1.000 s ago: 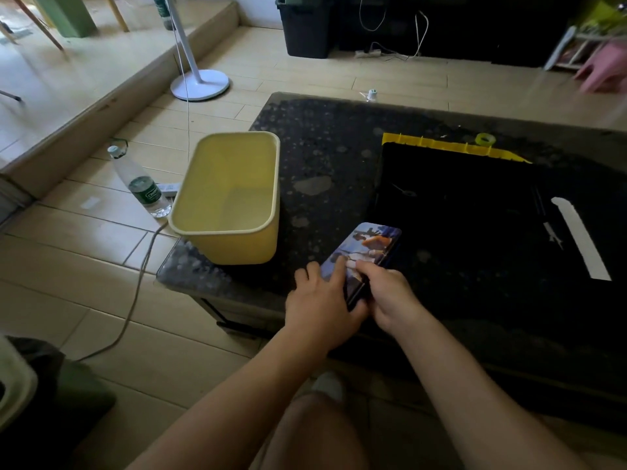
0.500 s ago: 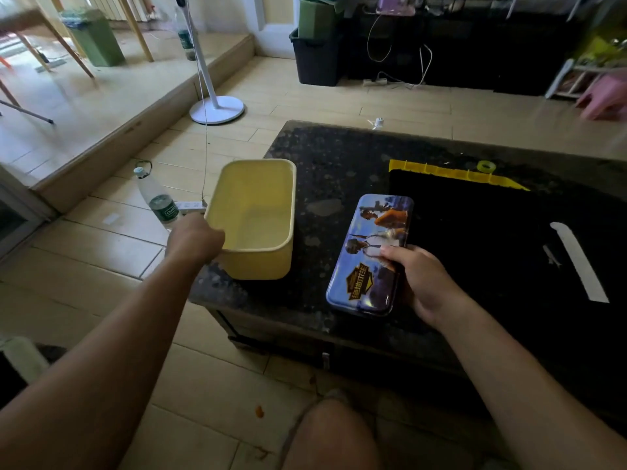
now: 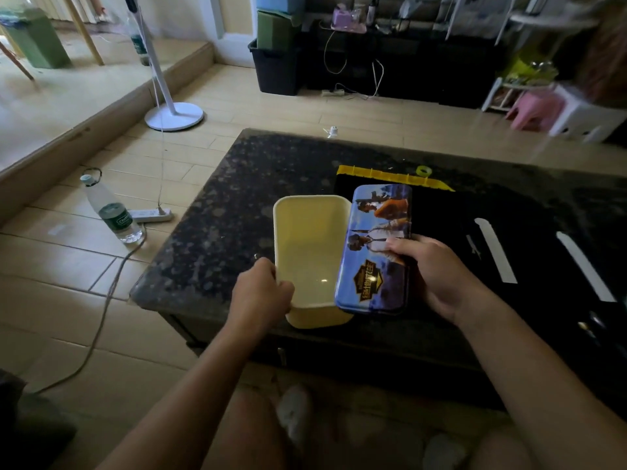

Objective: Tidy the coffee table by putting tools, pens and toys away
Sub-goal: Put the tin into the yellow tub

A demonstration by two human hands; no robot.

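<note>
Gripping the near left corner of the yellow tub (image 3: 305, 239) with the left hand (image 3: 263, 293), fingers curled round the rim. Holding the blue pencil tin (image 3: 376, 232) in the right hand (image 3: 437, 276), thumb on the printed lid, fingers wrapped under the right edge. Tin closed, pointing lengthwise away from the body, its left edge over the tub's right rim; touching or not, impossible to tell. Tub upright near the front edge of the dark speckled surface (image 3: 237, 205). Just right of the tub, a black mat (image 3: 441, 225), with a yellow strip (image 3: 383, 173) and a small tape roll (image 3: 423, 171) at its far edge and white strips (image 3: 495, 249) farther right. On the floor to the left, a water bottle (image 3: 112, 212) beside a power strip (image 3: 149, 215), and a white fan base (image 3: 174, 116) beyond.
</note>
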